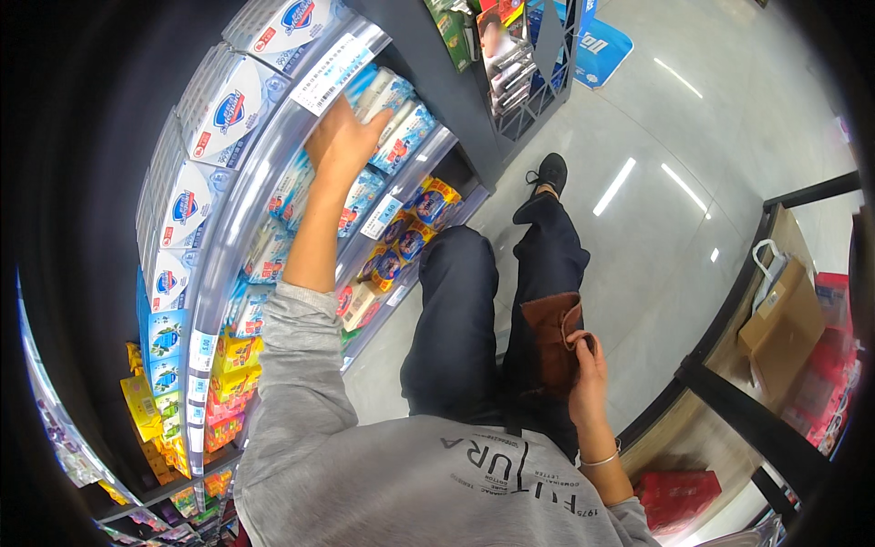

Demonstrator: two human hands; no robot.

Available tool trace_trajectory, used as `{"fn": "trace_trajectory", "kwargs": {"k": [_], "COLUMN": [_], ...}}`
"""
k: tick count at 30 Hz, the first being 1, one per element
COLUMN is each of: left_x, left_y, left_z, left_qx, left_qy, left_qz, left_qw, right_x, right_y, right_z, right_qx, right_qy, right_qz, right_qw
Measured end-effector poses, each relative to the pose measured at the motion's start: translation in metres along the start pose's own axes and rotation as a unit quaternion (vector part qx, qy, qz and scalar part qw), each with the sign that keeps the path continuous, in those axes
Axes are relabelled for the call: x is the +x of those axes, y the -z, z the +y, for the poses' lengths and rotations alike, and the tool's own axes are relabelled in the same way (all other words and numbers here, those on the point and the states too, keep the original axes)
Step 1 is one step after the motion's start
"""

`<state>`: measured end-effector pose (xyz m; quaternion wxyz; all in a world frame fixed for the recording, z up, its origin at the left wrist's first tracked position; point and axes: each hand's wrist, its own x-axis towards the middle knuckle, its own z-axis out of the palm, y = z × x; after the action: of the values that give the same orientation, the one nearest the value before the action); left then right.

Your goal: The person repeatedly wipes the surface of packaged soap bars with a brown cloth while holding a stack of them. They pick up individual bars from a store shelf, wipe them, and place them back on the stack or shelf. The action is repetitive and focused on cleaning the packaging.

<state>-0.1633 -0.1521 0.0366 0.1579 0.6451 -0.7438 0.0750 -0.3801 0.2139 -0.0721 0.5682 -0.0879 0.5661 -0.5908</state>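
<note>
My left hand (345, 137) reaches into a store shelf, among blue-and-white wrapped soap packs (403, 140). Its thumb lies by the packs, while the shelf edge and a price label hide its fingertips, so whether it grips a pack cannot be told. Below, near my left forearm, more of the same packs (266, 253) are stacked. At my right thigh, my right hand (589, 362) pinches the cord or strap of a brown leather-like pouch (550, 342), which hangs against the dark trousers.
White Safeguard soap boxes (222, 109) line the upper shelf at left. Round blue-and-yellow tubs (413, 239) stand on a lower shelf. Beyond the shelf end is a wire rack (540, 89) of packets. On the right, a low black-framed stand (735, 417) holds a cardboard box (783, 328) and red bags (680, 496).
</note>
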Motion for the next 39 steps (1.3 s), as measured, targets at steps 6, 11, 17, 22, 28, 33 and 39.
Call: {"fn": "trace_trajectory", "kwargs": {"k": [6,11,17,22,28,33,39], "left_x": [-0.059,-0.16,-0.262,-0.153,-0.035,0.016,0.101], "left_y": [0.01,0.047,0.016,0.052,-0.011,-0.026,-0.025], "left_z": [0.0,0.028,0.03,0.038,-0.001,0.007,-0.058], "left_qx": [-0.114,-0.254,-0.209,-0.219,0.075,0.094,-0.017], "left_qy": [-0.22,-0.339,-0.361,-0.24,-0.135,-0.075,0.056], "left_qz": [0.068,-0.253,-0.576,-0.316,-0.107,-0.015,-0.253], "left_qw": [0.966,0.87,0.703,0.891,0.982,0.993,0.966], "right_x": [-0.008,-0.01,-0.007,-0.001,0.007,0.008,0.024], "right_y": [0.011,0.03,0.052,0.061,0.051,0.054,0.049], "right_z": [-0.001,-0.005,-0.021,-0.026,-0.012,-0.003,-0.007], "right_qx": [0.021,0.073,0.105,0.091,0.094,0.092,0.076], "right_qy": [0.014,0.046,0.061,0.064,0.044,0.024,0.016], "right_qz": [0.027,0.042,0.08,0.099,0.068,0.095,0.124], "right_qw": [0.999,0.995,0.989,0.989,0.992,0.991,0.989]}}
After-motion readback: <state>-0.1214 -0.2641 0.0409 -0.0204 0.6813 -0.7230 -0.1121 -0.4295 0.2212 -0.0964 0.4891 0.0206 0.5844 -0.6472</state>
